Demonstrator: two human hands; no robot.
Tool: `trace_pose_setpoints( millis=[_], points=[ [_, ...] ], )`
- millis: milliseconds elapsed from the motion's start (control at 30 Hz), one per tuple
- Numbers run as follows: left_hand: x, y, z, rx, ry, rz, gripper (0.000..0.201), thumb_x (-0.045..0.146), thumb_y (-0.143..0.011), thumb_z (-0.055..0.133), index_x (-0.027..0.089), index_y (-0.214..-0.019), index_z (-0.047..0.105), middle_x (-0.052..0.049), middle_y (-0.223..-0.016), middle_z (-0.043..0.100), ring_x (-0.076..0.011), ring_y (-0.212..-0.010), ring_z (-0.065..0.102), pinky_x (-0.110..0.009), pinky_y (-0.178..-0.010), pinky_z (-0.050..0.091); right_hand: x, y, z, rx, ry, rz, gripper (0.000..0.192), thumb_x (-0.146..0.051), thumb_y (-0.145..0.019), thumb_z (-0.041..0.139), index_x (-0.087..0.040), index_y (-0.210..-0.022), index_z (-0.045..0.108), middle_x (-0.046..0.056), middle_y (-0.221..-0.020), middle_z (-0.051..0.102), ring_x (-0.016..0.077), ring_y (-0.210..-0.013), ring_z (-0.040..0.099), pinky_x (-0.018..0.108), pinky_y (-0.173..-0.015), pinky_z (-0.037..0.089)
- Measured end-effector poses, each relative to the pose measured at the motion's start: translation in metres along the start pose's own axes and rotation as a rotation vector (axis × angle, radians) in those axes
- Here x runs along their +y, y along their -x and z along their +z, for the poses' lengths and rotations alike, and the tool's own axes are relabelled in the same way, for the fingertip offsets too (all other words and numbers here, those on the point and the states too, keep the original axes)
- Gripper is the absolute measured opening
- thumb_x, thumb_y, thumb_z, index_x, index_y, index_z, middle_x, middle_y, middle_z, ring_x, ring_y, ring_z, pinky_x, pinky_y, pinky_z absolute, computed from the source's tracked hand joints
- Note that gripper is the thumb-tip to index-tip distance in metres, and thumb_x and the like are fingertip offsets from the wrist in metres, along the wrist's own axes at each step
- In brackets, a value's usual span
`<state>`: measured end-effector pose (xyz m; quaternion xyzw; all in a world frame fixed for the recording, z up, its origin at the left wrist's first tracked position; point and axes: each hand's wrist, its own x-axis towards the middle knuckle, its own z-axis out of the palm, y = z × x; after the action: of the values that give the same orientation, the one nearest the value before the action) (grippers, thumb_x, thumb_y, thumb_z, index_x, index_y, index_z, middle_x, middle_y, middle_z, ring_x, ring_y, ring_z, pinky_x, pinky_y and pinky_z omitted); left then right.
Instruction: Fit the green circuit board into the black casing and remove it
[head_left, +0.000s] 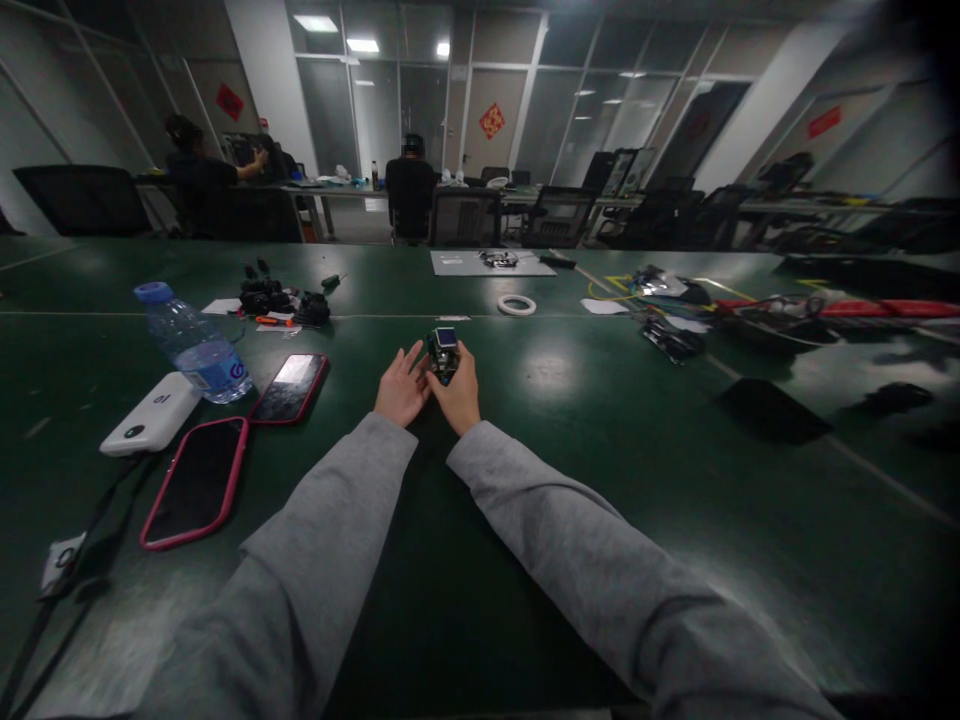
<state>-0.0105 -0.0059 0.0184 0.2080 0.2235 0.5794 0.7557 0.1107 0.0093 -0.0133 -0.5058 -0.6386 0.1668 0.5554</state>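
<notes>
1. Here, the right hand [457,392] has its grip clamped on a small dark device with a pale blue top [443,354], thumb and fingers wrapped around its lower part; the device stands upright on the green desk [525,520], right in front of the person.
2. The left hand [401,388] lies just beside the device on its left, fingers spread apart and the fingertips touching or nearly touching its side; I cannot tell which.
3. Both grey sleeves [525,500] run back from the device toward the camera.
4. Left of the device lie a red-cased phone [290,388], a clear water bottle with a blue cap [193,345], a white power bank [151,413] and, nearer the camera, a pink-cased phone [197,482].
5. Beyond the device and to its left sit a cluster of black parts [281,300] and an orange-handled tool [272,321].
6. Beyond the device to the right lies a white tape roll [517,305]; farther right, cables and parts [675,300] are scattered.
7. Well behind the device, people sit at another desk.
</notes>
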Motion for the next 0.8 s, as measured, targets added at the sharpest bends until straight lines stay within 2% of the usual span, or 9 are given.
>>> trace_pose_setpoints(
  millis=[133, 200, 267, 333, 400, 533, 633, 733, 800],
  points=[
    [-0.005, -0.005, -0.003, 0.075, -0.061, 0.064, 0.032, 0.032, -0.092, 0.055, 0.025, -0.122, 0.061, -0.003, -0.107, 0.069, -0.0117, -0.087, 0.066, -0.024, -0.082, 0.051, -0.001, -0.008, -0.004, 0.016, -0.266, 0.16, 0.071, -0.027, -0.07, 0.073, -0.015, -0.133, 0.042, 0.01, -0.116, 0.057, 0.0198, -0.105, 0.058, 0.039, -0.101, 0.047],
    [-0.007, -0.009, -0.004, 0.152, -0.072, 0.118, 0.032, 0.026, -0.089, 0.06, 0.024, -0.121, 0.06, -0.002, -0.103, 0.069, -0.0101, -0.087, 0.066, -0.021, -0.081, 0.049, -0.006, -0.012, -0.006, -0.039, -0.491, 0.34, 0.069, -0.027, -0.068, 0.076, -0.017, -0.128, 0.044, 0.006, -0.106, 0.06, 0.0168, -0.095, 0.061, 0.037, -0.093, 0.052],
    [-0.008, -0.012, -0.005, 0.192, -0.065, 0.126, 0.032, 0.029, -0.088, 0.063, 0.023, -0.119, 0.061, -0.002, -0.094, 0.069, -0.0086, -0.08, 0.065, -0.019, -0.075, 0.049, -0.012, -0.014, -0.01, -0.146, -0.772, 0.531, 0.057, -0.025, -0.069, 0.076, -0.018, -0.118, 0.048, 0.004, -0.099, 0.062, 0.0146, -0.086, 0.063, 0.033, -0.083, 0.057],
    [-0.007, -0.013, -0.005, 0.169, -0.06, 0.09, 0.033, 0.041, -0.089, 0.061, 0.02, -0.115, 0.062, -0.001, -0.084, 0.067, -0.0078, -0.07, 0.063, -0.018, -0.067, 0.048, -0.018, -0.015, -0.015, -0.288, -1.029, 0.675, 0.039, -0.024, -0.074, 0.072, -0.017, -0.107, 0.052, 0.004, -0.095, 0.064, 0.0134, -0.082, 0.064, 0.027, -0.075, 0.059],
    [-0.005, -0.012, -0.005, 0.101, -0.06, 0.037, 0.043, 0.053, -0.089, 0.055, 0.016, -0.111, 0.064, -0.002, -0.079, 0.066, -0.0084, -0.065, 0.061, -0.019, -0.063, 0.048, -0.022, -0.015, -0.021, -0.403, -1.2, 0.789, 0.025, -0.024, -0.081, 0.066, -0.015, -0.101, 0.055, 0.006, -0.094, 0.066, 0.0131, -0.084, 0.065, 0.023, -0.074, 0.06],
    [-0.002, -0.01, -0.005, 0.001, -0.085, -0.03, 0.054, 0.06, -0.09, 0.047, 0.014, -0.11, 0.066, -0.006, -0.084, 0.069, -0.0122, -0.07, 0.065, -0.023, -0.063, 0.051, -0.024, -0.013, -0.03, -0.527, -1.294, 0.993, 0.025, -0.031, -0.09, 0.056, -0.013, -0.107, 0.057, 0.009, -0.092, 0.067, 0.0149, -0.084, 0.066, 0.023, -0.07, 0.061],
    [-0.004, -0.013, -0.008, 0.013, -0.107, -0.051, 0.056, 0.06, -0.089, 0.049, 0.012, -0.112, 0.066, -0.007, -0.083, 0.07, -0.0129, -0.069, 0.065, -0.022, -0.057, 0.049, -0.022, -0.013, -0.029, -0.534, -1.244, 0.979, 0.023, -0.03, -0.09, 0.055, -0.014, -0.106, 0.057, 0.007, -0.092, 0.067, 0.0151, -0.083, 0.066, 0.025, -0.068, 0.061],
    [-0.006, -0.015, -0.011, 0.058, -0.115, -0.008, 0.054, 0.057, -0.087, 0.056, 0.014, -0.118, 0.063, -0.008, -0.091, 0.071, -0.0126, -0.072, 0.066, -0.02, -0.054, 0.046, -0.018, -0.014, -0.025, -0.511, -1.106, 0.838, 0.017, -0.026, -0.088, 0.059, -0.014, -0.099, 0.058, 0.005, -0.088, 0.066, 0.0119, -0.078, 0.063, 0.022, -0.069, 0.059],
    [-0.007, -0.015, -0.011, 0.094, -0.126, 0.041, 0.053, 0.052, -0.084, 0.063, 0.016, -0.123, 0.06, -0.008, -0.097, 0.072, -0.013, -0.075, 0.067, -0.021, -0.058, 0.048, -0.013, -0.015, -0.023, -0.516, -0.927, 0.715, 0.022, -0.03, -0.084, 0.066, -0.013, -0.097, 0.058, 0.004, -0.087, 0.064, 0.0108, -0.074, 0.061, 0.022, -0.068, 0.057]
  ],
)
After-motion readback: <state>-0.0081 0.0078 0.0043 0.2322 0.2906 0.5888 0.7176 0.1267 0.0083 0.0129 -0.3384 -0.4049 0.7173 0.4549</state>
